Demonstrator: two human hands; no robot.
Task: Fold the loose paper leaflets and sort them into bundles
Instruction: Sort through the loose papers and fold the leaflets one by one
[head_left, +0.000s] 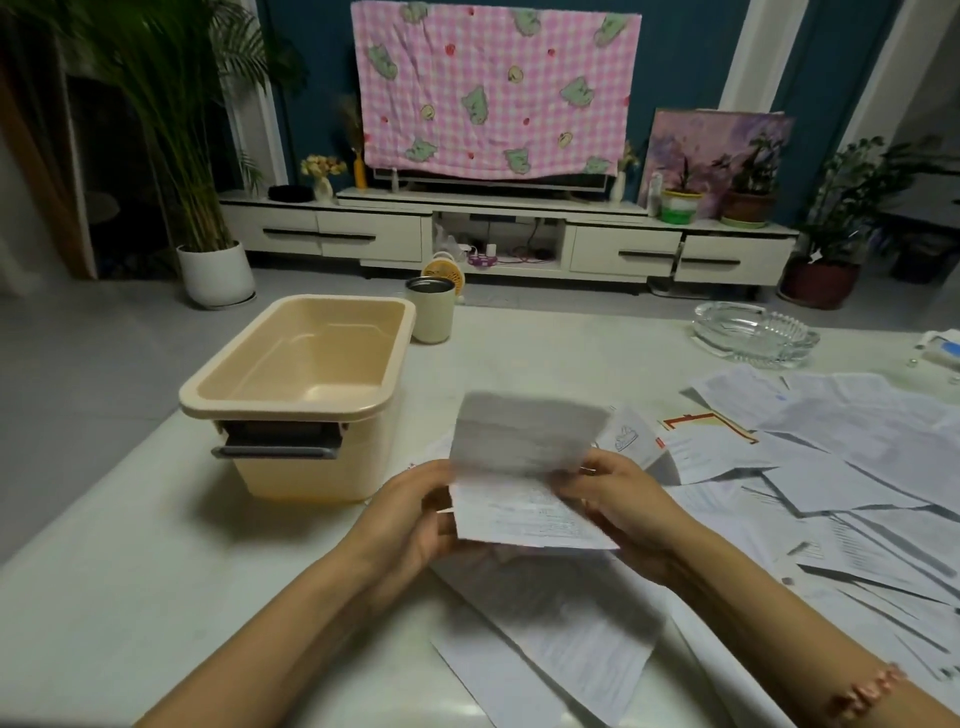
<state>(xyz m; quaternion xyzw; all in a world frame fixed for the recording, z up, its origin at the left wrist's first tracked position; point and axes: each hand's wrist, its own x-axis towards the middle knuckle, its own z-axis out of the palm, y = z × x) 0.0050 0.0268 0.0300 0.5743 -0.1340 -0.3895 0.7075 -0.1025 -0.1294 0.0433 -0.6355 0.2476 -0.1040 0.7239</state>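
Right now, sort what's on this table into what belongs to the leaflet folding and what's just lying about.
Belongs to the job:
leaflet, gripped by the left hand and right hand
loose leaflets spread on the right
probably the empty beige bin

Just lying about:
cup
glass ashtray
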